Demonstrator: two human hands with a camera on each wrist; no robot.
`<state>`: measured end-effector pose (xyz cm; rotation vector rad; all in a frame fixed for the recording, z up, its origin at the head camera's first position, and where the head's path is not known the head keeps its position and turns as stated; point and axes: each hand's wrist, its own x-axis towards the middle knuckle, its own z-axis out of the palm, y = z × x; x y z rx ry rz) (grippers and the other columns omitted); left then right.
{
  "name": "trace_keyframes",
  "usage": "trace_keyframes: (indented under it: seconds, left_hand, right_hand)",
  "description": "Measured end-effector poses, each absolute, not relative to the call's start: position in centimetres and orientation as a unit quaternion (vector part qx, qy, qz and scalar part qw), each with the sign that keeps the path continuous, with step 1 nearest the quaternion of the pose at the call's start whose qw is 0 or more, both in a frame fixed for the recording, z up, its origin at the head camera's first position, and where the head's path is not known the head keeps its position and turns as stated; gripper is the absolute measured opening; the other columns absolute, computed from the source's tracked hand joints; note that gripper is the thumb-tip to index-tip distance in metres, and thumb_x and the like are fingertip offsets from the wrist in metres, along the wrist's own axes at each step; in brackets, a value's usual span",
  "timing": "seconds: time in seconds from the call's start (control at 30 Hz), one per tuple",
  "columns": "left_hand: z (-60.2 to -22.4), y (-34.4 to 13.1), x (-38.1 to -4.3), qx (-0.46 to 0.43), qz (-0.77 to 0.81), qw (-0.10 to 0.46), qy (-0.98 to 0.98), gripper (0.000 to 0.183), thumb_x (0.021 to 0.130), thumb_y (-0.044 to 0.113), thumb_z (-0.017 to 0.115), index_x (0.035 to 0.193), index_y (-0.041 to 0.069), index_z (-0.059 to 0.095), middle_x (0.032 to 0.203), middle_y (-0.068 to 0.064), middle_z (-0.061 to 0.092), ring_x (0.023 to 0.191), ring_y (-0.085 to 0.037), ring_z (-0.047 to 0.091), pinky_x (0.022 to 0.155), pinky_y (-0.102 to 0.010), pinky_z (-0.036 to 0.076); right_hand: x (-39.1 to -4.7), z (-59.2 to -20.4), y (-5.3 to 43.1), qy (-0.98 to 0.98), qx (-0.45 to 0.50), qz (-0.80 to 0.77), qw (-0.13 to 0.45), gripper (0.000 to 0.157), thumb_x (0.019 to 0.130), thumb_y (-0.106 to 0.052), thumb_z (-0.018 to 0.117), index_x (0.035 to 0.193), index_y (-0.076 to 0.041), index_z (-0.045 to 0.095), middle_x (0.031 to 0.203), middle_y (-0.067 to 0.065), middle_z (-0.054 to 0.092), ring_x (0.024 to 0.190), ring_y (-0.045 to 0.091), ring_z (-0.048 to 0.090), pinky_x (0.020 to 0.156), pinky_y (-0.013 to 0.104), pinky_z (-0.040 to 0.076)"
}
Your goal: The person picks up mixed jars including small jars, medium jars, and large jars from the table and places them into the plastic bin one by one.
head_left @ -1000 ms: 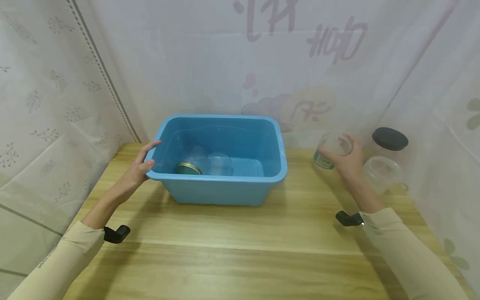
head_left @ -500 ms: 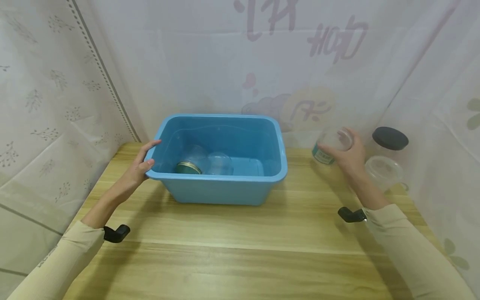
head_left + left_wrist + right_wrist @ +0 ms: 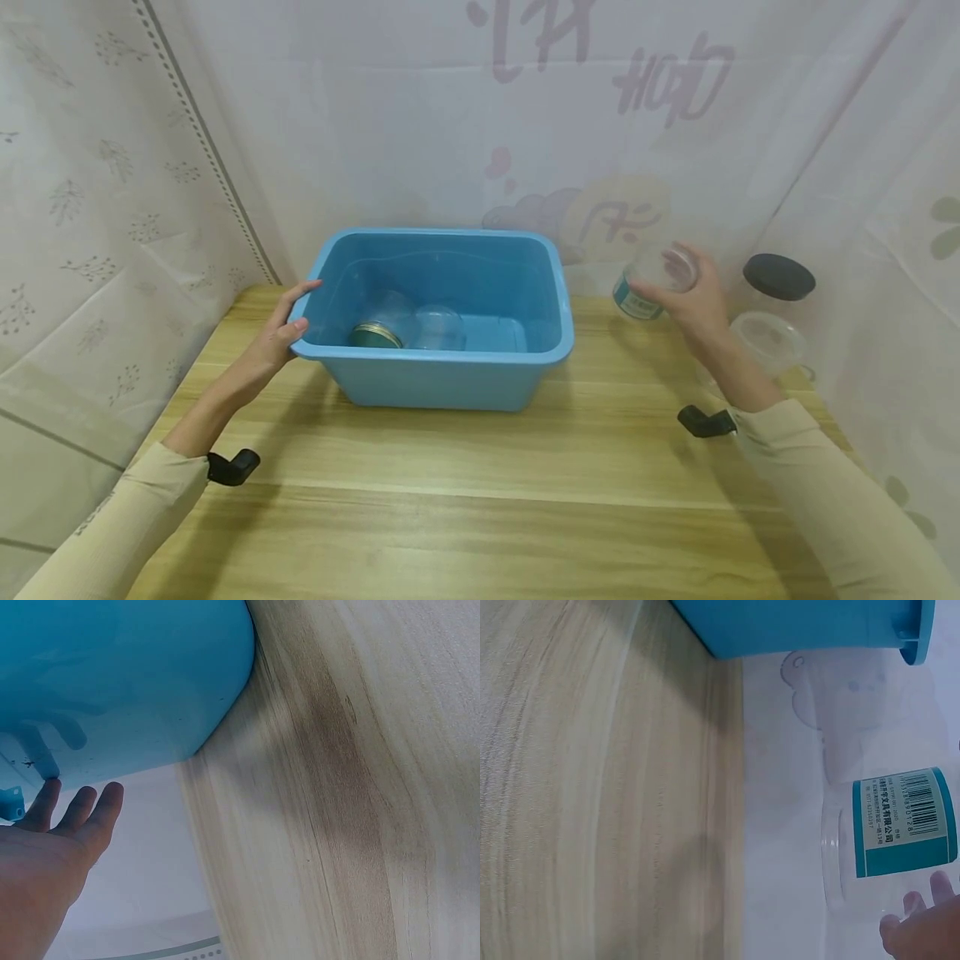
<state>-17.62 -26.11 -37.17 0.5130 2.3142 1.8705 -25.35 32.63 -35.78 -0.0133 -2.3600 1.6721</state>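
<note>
Head view: left fingers (image 3: 298, 292) in a grip on blue tub (image 3: 438, 382), right fingers (image 3: 697, 258) around clear jar (image 3: 651, 271).

Left hand (image 3: 272, 335) grips blue tub (image 3: 442, 383); right hand (image 3: 696, 307) holds 1 jar (image 3: 642, 277).

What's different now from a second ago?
The right hand has moved the teal-labelled clear jar up and leftward in the head view, toward the blue tub. Nothing new was gripped or released. Unchanged: the left hand holding the tub's left rim, the green-lidded jar and clear container inside, and the black-lidded jar at right.
</note>
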Motion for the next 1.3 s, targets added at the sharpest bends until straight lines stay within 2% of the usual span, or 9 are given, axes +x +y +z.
trace_keyframes:
  seconds: [0.2, 0.37, 0.57, 0.73, 0.93, 1.1, 1.3]
  left_hand:
    - [-37.1, -26.2, -17.7, 0.172, 0.609, 0.064, 0.772, 0.058, 0.106, 0.037, 0.040, 0.160, 0.036, 0.019, 0.164, -0.009, 0.003, 0.138, -0.045, 0.026, 0.095, -0.032, 0.040]
    - [-37.2, -26.2, -17.8, 0.170, 0.608, 0.063, 0.773, 0.058, 0.106, 0.037, 0.040, 0.160, 0.036, 0.019, 0.164, -0.009, 0.003, 0.138, -0.044, 0.026, 0.097, -0.036, 0.039]
    - [-37.1, -26.1, -17.9, 0.171, 0.611, 0.060, 0.771, 0.058, 0.106, 0.036, 0.041, 0.160, 0.035, 0.021, 0.164, -0.009, 0.004, 0.138, -0.044, 0.026, 0.095, -0.031, 0.040]
    - [-37.0, -26.1, -18.0, 0.172, 0.614, 0.059, 0.768, 0.058, 0.106, 0.036, 0.041, 0.160, 0.035, 0.021, 0.164, -0.009, 0.003, 0.138, -0.044, 0.026, 0.093, -0.027, 0.041]
    - [-37.1, -26.1, -17.9, 0.171, 0.615, 0.061, 0.767, 0.057, 0.107, 0.035, 0.041, 0.160, 0.035, 0.021, 0.165, -0.009, 0.003, 0.138, -0.044, 0.025, 0.093, -0.027, 0.041]
    - [-37.2, -26.2, -17.8, 0.173, 0.617, 0.060, 0.765, 0.056, 0.107, 0.036, 0.040, 0.160, 0.035, 0.021, 0.164, -0.009, 0.003, 0.138, -0.045, 0.026, 0.092, -0.026, 0.042]
    - [-37.2, -26.3, -17.7, 0.174, 0.619, 0.060, 0.764, 0.056, 0.107, 0.036, 0.040, 0.160, 0.035, 0.021, 0.164, -0.010, 0.004, 0.137, -0.045, 0.026, 0.092, -0.025, 0.042]
  right_hand:
    - [-25.6, -35.0, 32.2, -0.809, 0.019, 0.577, 0.107, 0.098, 0.083, -0.015, 0.087, 0.160, -0.016, 0.026, 0.158, 0.010, 0.036, 0.143, 0.028, 0.033, 0.113, 0.041, 0.029]
    - [-25.9, -34.5, 31.9, -0.812, 0.031, 0.573, 0.105, 0.097, 0.082, -0.016, 0.088, 0.159, -0.017, 0.028, 0.155, 0.007, 0.040, 0.138, 0.026, 0.037, 0.109, 0.038, 0.035]
    - [-26.2, -33.9, 31.6, -0.812, 0.049, 0.572, 0.104, 0.096, 0.083, -0.014, 0.087, 0.159, -0.018, 0.029, 0.153, 0.007, 0.041, 0.135, 0.024, 0.039, 0.105, 0.033, 0.039]
    - [-26.4, -33.5, 31.3, -0.809, 0.066, 0.576, 0.100, 0.097, 0.083, -0.012, 0.087, 0.159, -0.019, 0.029, 0.153, 0.009, 0.040, 0.134, 0.025, 0.039, 0.107, 0.037, 0.038]
    - [-26.3, -33.1, 31.2, -0.817, 0.072, 0.564, 0.095, 0.096, 0.083, -0.011, 0.086, 0.159, -0.019, 0.028, 0.153, 0.014, 0.039, 0.134, 0.032, 0.039, 0.106, 0.042, 0.039]
    - [-26.4, -32.8, 31.3, -0.822, 0.080, 0.557, 0.091, 0.096, 0.084, -0.011, 0.086, 0.159, -0.020, 0.028, 0.153, 0.014, 0.038, 0.134, 0.030, 0.040, 0.108, 0.048, 0.036]
    - [-26.5, -32.1, 31.0, -0.823, 0.093, 0.553, 0.093, 0.094, 0.083, -0.010, 0.086, 0.158, -0.023, 0.032, 0.153, 0.014, 0.039, 0.132, 0.029, 0.042, 0.106, 0.050, 0.036]
